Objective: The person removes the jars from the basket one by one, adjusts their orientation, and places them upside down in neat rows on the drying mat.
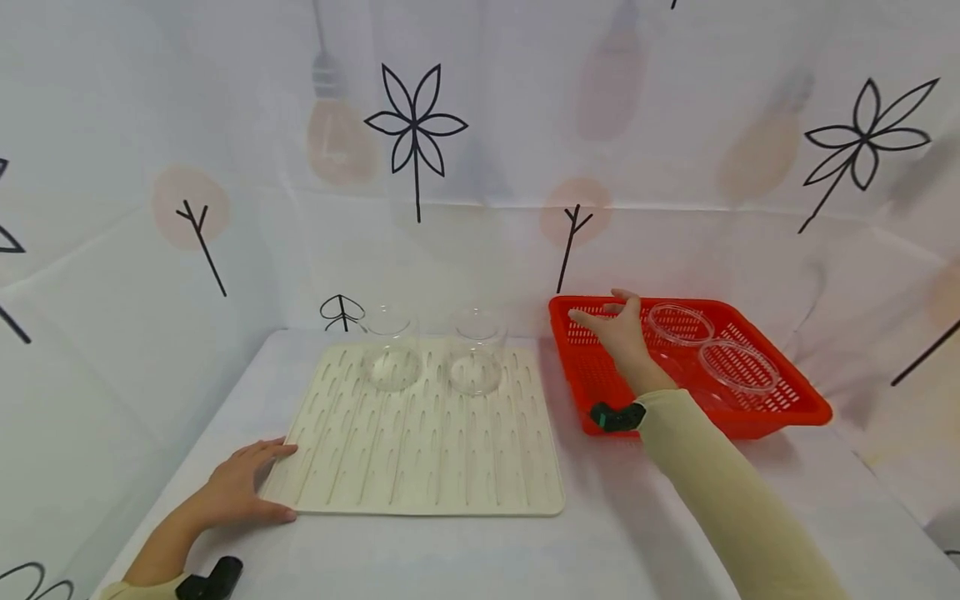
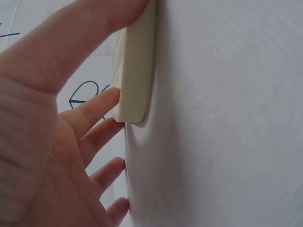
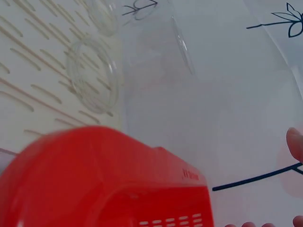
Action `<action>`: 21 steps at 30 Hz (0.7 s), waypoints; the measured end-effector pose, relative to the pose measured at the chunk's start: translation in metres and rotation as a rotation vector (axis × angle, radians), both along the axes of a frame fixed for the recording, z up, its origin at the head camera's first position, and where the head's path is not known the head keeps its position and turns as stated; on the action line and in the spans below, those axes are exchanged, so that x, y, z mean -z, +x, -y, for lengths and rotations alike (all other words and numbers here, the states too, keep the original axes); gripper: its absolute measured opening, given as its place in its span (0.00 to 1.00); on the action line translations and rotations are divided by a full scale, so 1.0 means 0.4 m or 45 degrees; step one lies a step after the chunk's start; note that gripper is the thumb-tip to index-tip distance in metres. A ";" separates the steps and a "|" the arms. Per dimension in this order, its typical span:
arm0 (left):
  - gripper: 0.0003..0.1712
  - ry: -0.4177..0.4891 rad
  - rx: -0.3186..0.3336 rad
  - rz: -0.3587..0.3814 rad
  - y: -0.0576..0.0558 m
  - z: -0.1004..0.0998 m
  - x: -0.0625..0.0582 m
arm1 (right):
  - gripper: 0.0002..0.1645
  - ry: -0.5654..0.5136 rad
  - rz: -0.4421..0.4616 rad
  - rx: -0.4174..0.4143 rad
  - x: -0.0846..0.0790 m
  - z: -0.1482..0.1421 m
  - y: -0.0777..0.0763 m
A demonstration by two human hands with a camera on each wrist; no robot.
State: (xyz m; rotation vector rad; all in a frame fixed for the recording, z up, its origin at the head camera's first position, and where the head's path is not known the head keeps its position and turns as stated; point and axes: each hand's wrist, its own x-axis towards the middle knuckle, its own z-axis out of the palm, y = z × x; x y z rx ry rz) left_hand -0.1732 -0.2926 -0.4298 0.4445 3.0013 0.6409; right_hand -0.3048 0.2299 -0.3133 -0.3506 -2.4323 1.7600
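My left hand [image 1: 238, 487] rests at the near left corner of a cream ribbed drying mat [image 1: 420, 454], thumb along the front edge and fingers by the left side. In the left wrist view the fingers [image 2: 97, 106] look nearly straight, touching the mat's thick edge [image 2: 138, 71]. Over the left part of a red plastic basket [image 1: 592, 379] is my right hand [image 1: 622, 340], fingers spread, with nothing held. Two clear cups [image 1: 678, 325] [image 1: 738, 367] stand in the basket, right of that hand. On the mat's far half are two more clear cups [image 1: 392, 367] [image 1: 475, 371].
A white cloth [image 1: 525, 558] covers the table. Behind it hangs a white backdrop [image 1: 487, 258] printed with flowers and bulbs. The basket's raised red rim [image 3: 71, 156] stands close to the mat's right side.
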 end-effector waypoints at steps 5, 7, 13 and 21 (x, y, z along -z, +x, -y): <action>0.56 0.008 -0.007 0.010 0.003 0.002 0.003 | 0.53 -0.017 0.002 0.027 0.001 -0.034 0.004; 0.56 0.012 -0.007 0.013 0.004 0.002 0.002 | 0.54 -0.019 0.002 0.043 0.000 -0.048 0.005; 0.56 0.017 -0.014 0.012 0.003 0.001 0.001 | 0.55 -0.021 0.014 0.068 -0.004 -0.090 0.013; 0.57 0.022 -0.010 0.027 -0.002 0.000 0.000 | 0.56 -0.016 -0.026 0.154 -0.005 -0.133 0.024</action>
